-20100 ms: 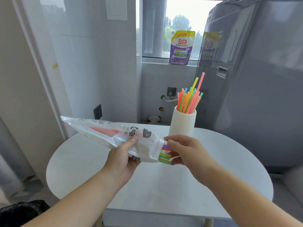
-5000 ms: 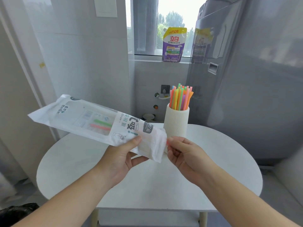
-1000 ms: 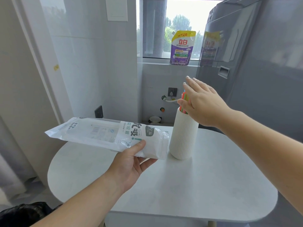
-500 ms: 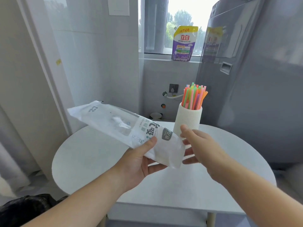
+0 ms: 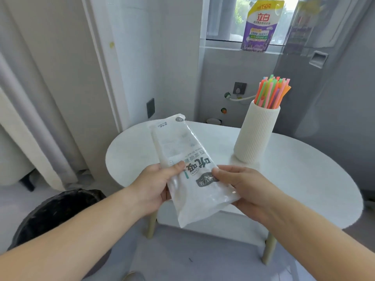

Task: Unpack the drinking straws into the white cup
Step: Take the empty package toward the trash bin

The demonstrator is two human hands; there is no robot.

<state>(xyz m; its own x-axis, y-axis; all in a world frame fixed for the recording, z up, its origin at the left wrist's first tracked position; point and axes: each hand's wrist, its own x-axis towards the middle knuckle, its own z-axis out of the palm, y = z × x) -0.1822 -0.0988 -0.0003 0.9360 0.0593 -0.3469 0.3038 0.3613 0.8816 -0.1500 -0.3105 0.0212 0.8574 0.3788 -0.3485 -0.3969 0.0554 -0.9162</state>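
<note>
gripping the bag (image 5: 178,142) by its near end with left hand (image 5: 154,185) and right hand (image 5: 249,189); i judge it light, limp, slippery.

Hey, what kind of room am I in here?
Probably a home laundry or utility corner: a detergent pouch stands on the windowsill, a tall grey appliance sits beside it, and a wall tap is behind the white table.

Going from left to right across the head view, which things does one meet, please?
Black bin → left hand → straw packet → white cup, with the coloured straws standing in it.
</note>
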